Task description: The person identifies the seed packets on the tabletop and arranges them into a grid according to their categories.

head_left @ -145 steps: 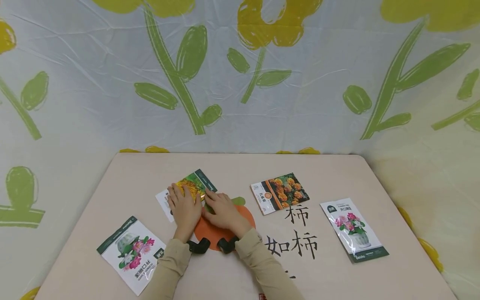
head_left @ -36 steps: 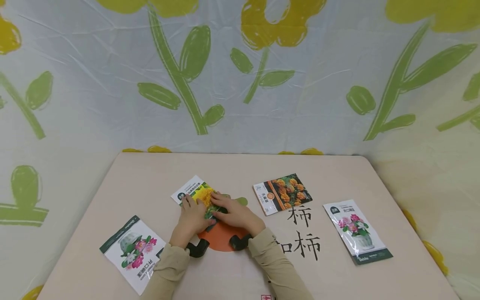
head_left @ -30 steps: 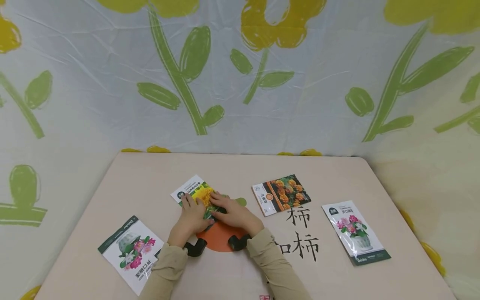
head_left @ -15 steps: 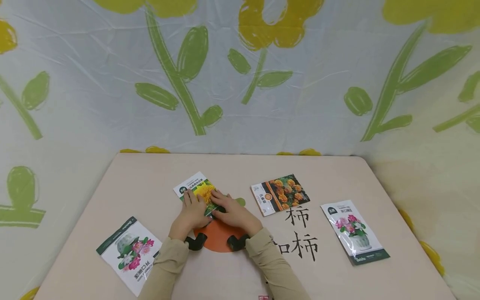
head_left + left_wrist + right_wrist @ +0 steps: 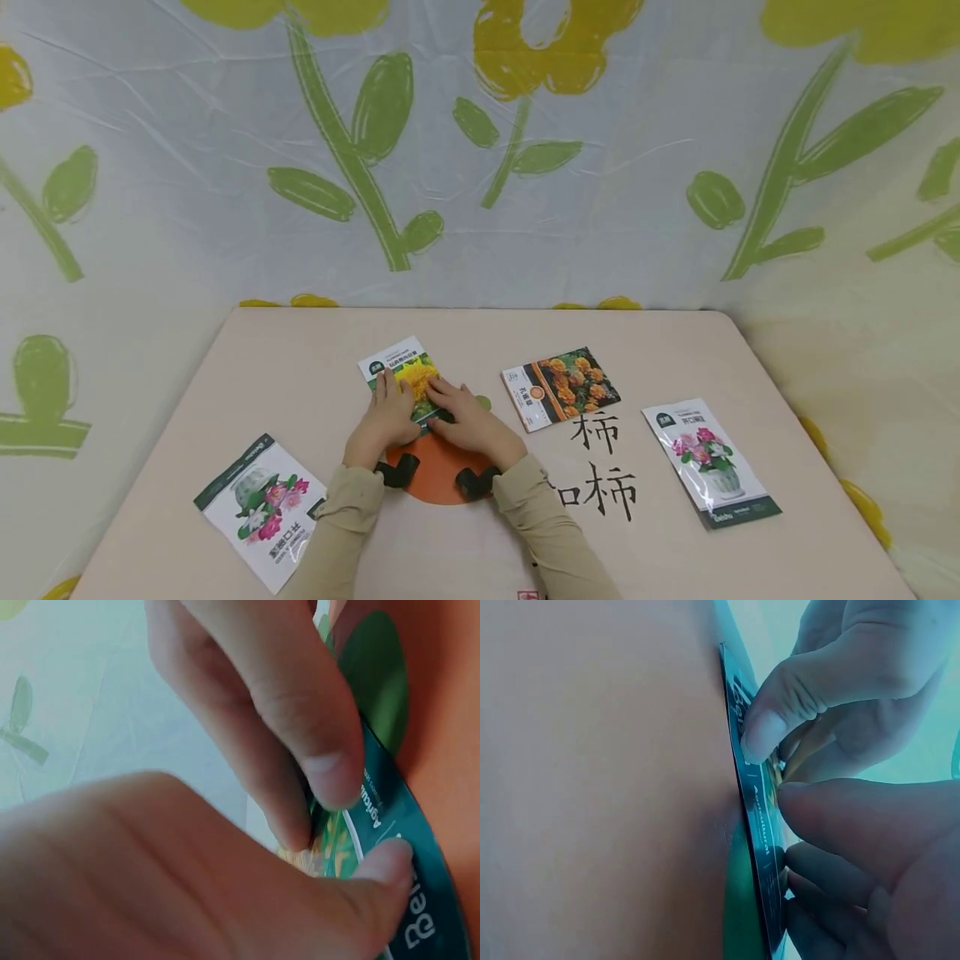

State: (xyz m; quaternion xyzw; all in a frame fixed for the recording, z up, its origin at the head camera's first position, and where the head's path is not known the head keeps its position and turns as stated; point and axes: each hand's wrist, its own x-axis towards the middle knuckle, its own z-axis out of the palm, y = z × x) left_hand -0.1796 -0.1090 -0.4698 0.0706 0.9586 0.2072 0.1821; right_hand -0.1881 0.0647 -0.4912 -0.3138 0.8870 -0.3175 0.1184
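In the head view, a seed packet (image 5: 401,350) with a yellow flower picture lies flat left of the table's middle, its white end pointing away. My left hand (image 5: 386,421) rests on its left part with fingers stretched forward. On its lower right part lies my right hand (image 5: 474,423), fingers extended and touching the surface. The hands cover much of the near half. Up close in the left wrist view, fingertips touch the packet by its dark green band (image 5: 416,832). The right wrist view shows the same band (image 5: 757,817) with a thumb on it.
A packet with orange flowers (image 5: 573,387) lies to the right. Two pink-flower packets lie farther out, one at left (image 5: 258,508) and one at right (image 5: 712,462). The tablecloth carries a printed orange persimmon (image 5: 435,479) and black characters (image 5: 611,492). A flowered curtain (image 5: 600,233) stands behind.
Under both hands the yellow-flower packet has turned, its dark band swinging from the far right side to the near end. In the last half second it shifted slightly right and away.
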